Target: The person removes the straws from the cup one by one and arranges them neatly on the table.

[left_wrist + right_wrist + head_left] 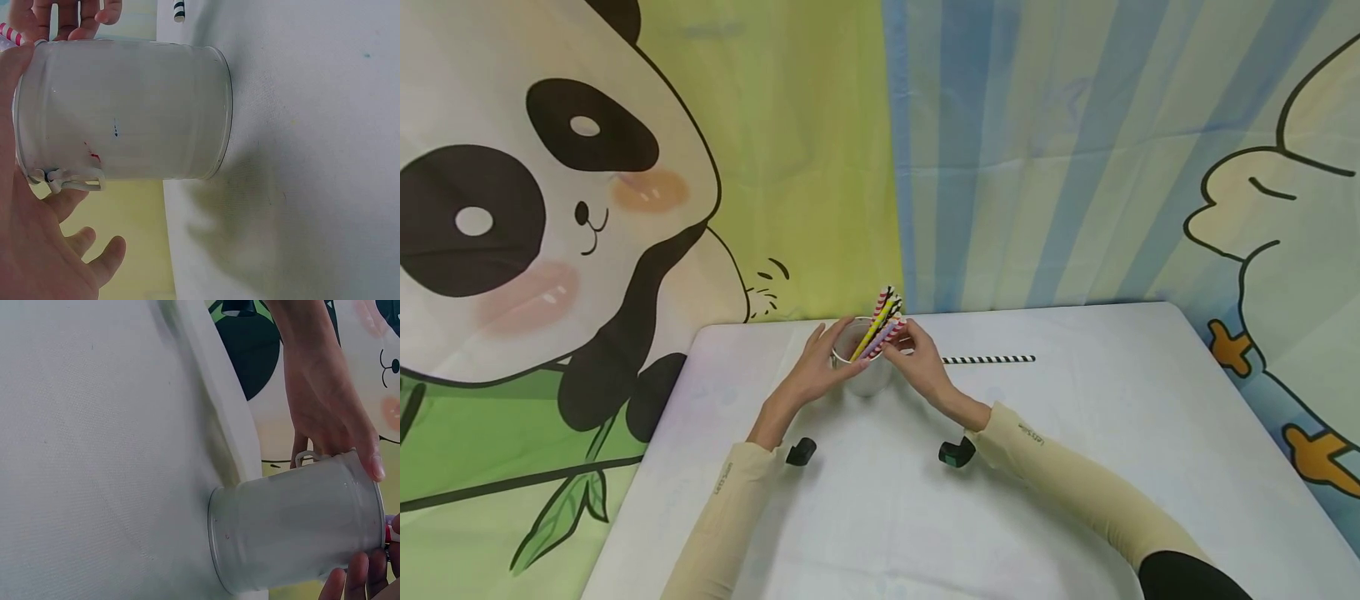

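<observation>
A small white metal bucket (869, 383) with side handles stands upright near the table's back edge. My left hand (814, 369) holds its left side, thumb on the near rim and fingers spread by the handle (75, 181). A bundle of paper straws (880, 327), yellow, purple, red-striped and black-striped, leans right at the bucket's mouth. My right hand (922, 363) grips the bundle at the right rim; in the right wrist view its fingers (357, 575) lie beside the bucket's upper wall. How deep the straws' lower ends reach is hidden.
One black-and-white striped straw (988, 360) lies on the white-covered table (880, 517), right of the right hand. A curtain (820, 167) with cartoon animals hangs behind the table. Small black devices (801, 452) show beside both wrists.
</observation>
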